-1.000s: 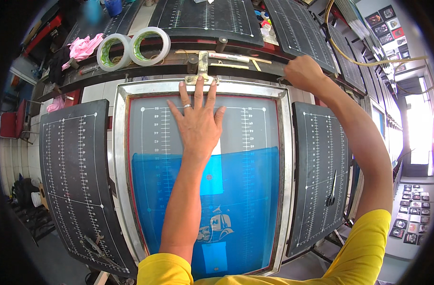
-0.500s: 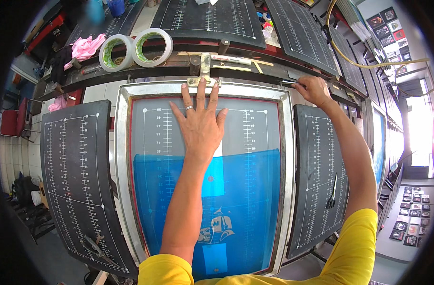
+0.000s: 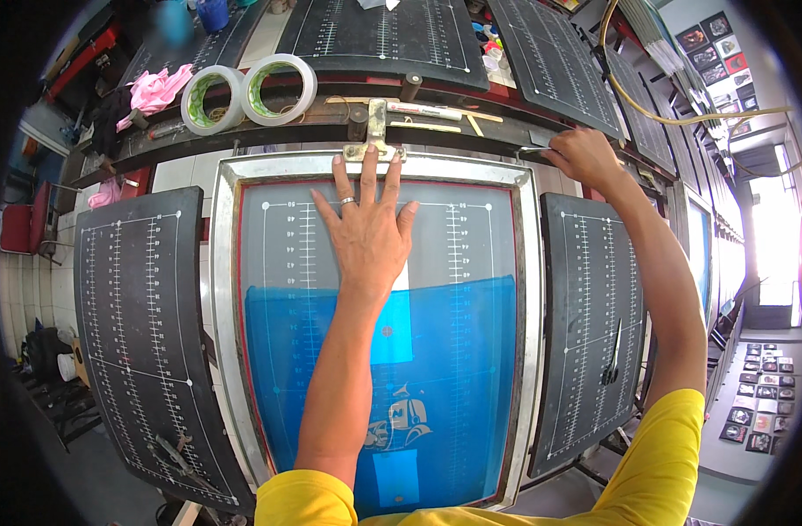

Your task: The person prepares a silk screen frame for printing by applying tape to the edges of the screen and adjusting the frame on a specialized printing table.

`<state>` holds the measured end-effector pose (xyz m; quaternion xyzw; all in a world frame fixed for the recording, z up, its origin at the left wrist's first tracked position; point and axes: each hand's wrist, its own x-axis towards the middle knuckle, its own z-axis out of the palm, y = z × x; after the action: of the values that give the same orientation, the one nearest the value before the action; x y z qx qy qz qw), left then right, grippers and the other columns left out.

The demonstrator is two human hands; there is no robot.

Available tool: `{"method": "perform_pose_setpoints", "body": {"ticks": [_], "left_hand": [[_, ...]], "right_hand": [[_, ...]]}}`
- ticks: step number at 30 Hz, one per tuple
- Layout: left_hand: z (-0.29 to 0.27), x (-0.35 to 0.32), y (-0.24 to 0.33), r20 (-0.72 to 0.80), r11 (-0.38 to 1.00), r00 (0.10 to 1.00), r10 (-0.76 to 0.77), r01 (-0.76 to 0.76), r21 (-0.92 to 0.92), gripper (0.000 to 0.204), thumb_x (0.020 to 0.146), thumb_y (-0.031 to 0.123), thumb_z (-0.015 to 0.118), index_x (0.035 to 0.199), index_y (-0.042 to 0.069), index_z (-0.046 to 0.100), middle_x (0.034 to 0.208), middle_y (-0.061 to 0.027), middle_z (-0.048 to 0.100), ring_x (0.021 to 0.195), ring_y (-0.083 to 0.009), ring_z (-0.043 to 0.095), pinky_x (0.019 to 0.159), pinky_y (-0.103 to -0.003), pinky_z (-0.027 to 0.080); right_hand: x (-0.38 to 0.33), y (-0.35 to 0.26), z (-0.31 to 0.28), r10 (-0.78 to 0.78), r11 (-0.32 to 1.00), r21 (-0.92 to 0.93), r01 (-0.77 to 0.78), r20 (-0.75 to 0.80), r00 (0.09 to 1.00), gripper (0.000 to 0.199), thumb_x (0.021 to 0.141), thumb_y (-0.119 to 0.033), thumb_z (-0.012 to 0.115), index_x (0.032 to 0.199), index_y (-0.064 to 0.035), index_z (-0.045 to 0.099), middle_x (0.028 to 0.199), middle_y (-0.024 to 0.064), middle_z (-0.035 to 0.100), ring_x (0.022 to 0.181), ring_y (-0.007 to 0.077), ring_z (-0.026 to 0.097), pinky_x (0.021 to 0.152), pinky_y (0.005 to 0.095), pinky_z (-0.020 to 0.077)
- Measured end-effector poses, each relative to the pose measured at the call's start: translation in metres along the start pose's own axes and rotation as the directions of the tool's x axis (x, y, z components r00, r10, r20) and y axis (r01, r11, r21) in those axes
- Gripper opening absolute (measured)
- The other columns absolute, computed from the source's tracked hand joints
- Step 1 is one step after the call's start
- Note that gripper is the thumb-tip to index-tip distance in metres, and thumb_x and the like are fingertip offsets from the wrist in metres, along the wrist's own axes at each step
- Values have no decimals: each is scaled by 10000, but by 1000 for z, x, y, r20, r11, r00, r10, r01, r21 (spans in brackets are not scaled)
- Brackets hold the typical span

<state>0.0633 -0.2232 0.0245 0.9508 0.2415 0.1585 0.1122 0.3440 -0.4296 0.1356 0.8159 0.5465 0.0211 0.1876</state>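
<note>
My left hand (image 3: 367,232), a ring on one finger, lies with its fingers spread over the far part of a silk-screen frame (image 3: 529,289). Its fingertips touch the metal clamp (image 3: 377,131) at the far edge of that frame. Blue emulsion (image 3: 331,351) coats the near part of the mesh, with a small figure design (image 3: 407,419) in it. Beyond the frame's far right corner, my right hand (image 3: 585,159) is closed at the dark rail. A small metal tool (image 3: 532,152) sticks out from its fingers; its full shape is hidden.
Dark printing boards with white ruler marks flank the frame at left (image 3: 138,351) and right (image 3: 585,351). Scissors (image 3: 613,355) lie on the right one. Two tape rolls (image 3: 279,88), a marker (image 3: 427,110) and pink cloth (image 3: 158,88) rest along the rail (image 3: 287,136).
My right hand has turned at the wrist and shifted slightly right and up, its elbow swinging outward. My left hand has stayed on the frame and clamp.
</note>
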Motion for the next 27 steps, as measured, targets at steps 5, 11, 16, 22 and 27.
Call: {"method": "perform_pose_setpoints", "body": {"ticks": [5,11,16,22,27], "left_hand": [[3,0,-2,-10,1000,1000,3,-3,-4,571,972,475,525,1485,236,446,1609,-53,244,1482,-431,141,1123,-736,182],[2,0,-1,-7,1000,1000,-1,1,-2,568,973,474,525,1484,238,449,1608,-54,246,1482,-431,142,1123,-738,178],[0,0,-1,9,1000,1000,-3,3,5,572,976,475,519,1493,247,431,1613,-42,234,1487,-420,135,1128,-734,172],[-1,0,-3,15,1000,1000,-10,10,3,572,981,476,504,1503,259,412,1622,-25,214,1488,-414,136,1132,-728,170],[0,0,-2,0,1000,1000,-10,10,-3,572,979,478,507,1501,261,416,1615,-30,232,1485,-415,147,1129,-728,174]], "right_hand": [[20,-21,-17,-5,983,-183,23,99,995,276,884,-274,642,730,-64,733,756,149,708,747,334,703,671,437,550],[37,-39,-30,-64,941,-322,106,140,988,138,795,-142,652,706,-85,742,757,131,722,728,290,723,627,398,559],[47,-53,-42,-105,921,-355,161,172,979,130,791,-101,634,729,-92,748,776,119,730,734,283,727,623,385,563],[47,-50,-44,-91,927,-338,162,214,972,139,800,-147,641,742,-86,751,788,123,733,759,293,727,644,395,567],[32,-23,-25,19,978,-207,22,194,981,267,857,-299,654,751,-69,739,779,145,721,766,335,709,691,447,557]]}}
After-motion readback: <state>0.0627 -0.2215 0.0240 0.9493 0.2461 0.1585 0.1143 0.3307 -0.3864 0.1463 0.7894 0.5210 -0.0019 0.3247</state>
